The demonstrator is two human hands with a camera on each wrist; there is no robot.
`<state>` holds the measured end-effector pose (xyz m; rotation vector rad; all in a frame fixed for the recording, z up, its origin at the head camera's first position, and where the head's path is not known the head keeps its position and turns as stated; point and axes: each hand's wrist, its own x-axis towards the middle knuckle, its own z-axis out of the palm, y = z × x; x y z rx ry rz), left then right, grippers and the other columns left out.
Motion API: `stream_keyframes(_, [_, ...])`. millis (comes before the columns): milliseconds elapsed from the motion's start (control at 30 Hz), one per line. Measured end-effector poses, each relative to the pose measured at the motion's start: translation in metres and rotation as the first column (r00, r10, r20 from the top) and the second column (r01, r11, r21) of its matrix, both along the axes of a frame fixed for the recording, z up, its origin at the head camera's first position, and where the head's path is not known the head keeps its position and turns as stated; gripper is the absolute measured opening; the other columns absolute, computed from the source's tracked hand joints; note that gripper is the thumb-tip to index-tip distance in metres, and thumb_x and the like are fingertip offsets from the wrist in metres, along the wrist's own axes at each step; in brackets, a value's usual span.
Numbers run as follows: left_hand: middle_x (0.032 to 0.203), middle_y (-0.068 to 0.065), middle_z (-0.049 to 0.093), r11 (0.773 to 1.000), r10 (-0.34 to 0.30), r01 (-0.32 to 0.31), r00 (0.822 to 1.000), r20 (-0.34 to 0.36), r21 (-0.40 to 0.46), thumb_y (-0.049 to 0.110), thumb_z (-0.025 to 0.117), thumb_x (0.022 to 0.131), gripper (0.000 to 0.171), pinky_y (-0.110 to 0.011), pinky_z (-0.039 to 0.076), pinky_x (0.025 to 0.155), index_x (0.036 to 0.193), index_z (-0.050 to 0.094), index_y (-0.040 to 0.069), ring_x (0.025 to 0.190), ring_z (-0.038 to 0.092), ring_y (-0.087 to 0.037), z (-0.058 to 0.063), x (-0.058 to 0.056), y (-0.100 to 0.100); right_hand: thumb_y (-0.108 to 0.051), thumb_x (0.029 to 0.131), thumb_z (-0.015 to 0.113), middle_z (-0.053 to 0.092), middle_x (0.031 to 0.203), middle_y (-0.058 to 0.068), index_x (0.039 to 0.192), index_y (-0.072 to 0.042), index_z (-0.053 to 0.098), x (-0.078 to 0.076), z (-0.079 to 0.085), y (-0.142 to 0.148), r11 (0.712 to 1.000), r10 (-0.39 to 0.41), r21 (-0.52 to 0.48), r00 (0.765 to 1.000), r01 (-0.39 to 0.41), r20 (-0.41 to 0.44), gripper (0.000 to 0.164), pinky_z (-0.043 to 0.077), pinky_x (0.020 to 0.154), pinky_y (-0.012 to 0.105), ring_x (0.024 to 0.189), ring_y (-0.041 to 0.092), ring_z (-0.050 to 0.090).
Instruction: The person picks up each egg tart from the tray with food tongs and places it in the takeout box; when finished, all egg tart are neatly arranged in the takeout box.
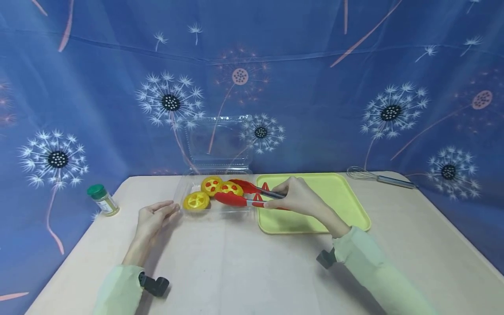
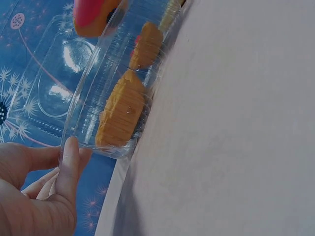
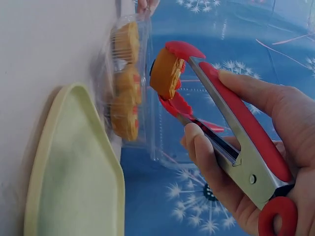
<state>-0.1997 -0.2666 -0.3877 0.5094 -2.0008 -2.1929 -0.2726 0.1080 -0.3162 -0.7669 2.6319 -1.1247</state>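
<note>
My right hand [image 1: 296, 197] grips red-and-metal tongs [image 3: 231, 128], whose red scalloped tips hold a small tart [image 3: 165, 73] above the clear plastic container. The tart has a brown crust and, from above, a yellow top with red pieces. Three other tarts sit in the container [image 3: 150, 113] in the right wrist view; one with a plain yellow top [image 1: 196, 201] lies nearest its left front corner. Thumb and fingers of my left hand [image 1: 152, 221] pinch the container's rim at the left side. The hinged lid [image 1: 218, 142] stands raised at the back.
A yellow-green tray [image 1: 315, 225] lies right of the container, partly under my right hand. At the back right rests a metal whisk [image 1: 379, 178]. A green-capped shaker jar [image 1: 103, 200] stands at the left table edge. Behind the table hangs a blue dandelion-print cloth [image 1: 307, 78].
</note>
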Motion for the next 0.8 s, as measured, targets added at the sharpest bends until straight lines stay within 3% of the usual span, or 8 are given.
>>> stream_keyframes(167, [0.083, 0.008, 0.070, 1.000, 0.004, -0.004, 1.000, 0.001, 0.017, 0.001, 0.053, 0.098, 0.048, -0.019, 0.057, 0.088, 0.139, 0.037, -0.018, 0.080, 0.069, 0.000, -0.001, -0.001, 0.001, -0.032, 0.074, 0.084, 0.052, 0.055, -0.008, 0.082, -0.014, 0.078, -0.005, -0.003, -0.009, 1.000, 0.017, 0.024, 1.000, -0.017, 0.018, 0.020, 0.020, 0.044, 0.020, 0.050, 0.009, 0.028])
stream_keyframes(333, [0.085, 0.007, 0.071, 1.000, 0.013, -0.013, 1.000, 0.020, 0.011, 0.002, 0.054, 0.098, 0.046, -0.018, 0.058, 0.087, 0.139, 0.040, -0.016, 0.080, 0.068, 0.000, 0.000, -0.002, 0.001, -0.032, 0.074, 0.084, 0.037, 0.051, -0.008, 0.073, -0.013, 0.076, -0.013, -0.005, -0.014, 0.998, 0.039, 0.048, 0.999, -0.039, 0.013, 0.021, 0.013, 0.045, 0.021, 0.050, 0.009, 0.020])
stream_keyframes(500, [0.091, 0.003, 0.071, 1.000, 0.015, -0.015, 1.000, 0.022, -0.017, 0.003, 0.055, 0.098, 0.045, -0.019, 0.058, 0.088, 0.137, 0.042, -0.016, 0.082, 0.068, 0.000, 0.000, -0.003, 0.001, -0.029, 0.075, 0.083, 0.037, 0.049, -0.009, 0.069, -0.011, 0.074, -0.021, -0.004, -0.019, 0.996, 0.071, 0.060, 0.997, -0.072, 0.022, 0.021, 0.014, 0.044, 0.020, 0.047, 0.009, 0.022])
stream_keyframes(800, [0.088, 0.002, 0.070, 0.999, 0.029, -0.029, 1.000, 0.007, -0.017, 0.000, 0.053, 0.097, 0.044, -0.019, 0.058, 0.087, 0.135, 0.042, -0.018, 0.080, 0.068, -0.001, 0.000, -0.002, 0.000, -0.031, 0.075, 0.084, 0.032, 0.047, -0.008, 0.058, -0.012, 0.067, -0.023, 0.003, -0.032, 0.983, 0.103, 0.159, 0.993, -0.094, -0.050, 0.030, 0.011, 0.044, 0.020, 0.046, 0.008, 0.020])
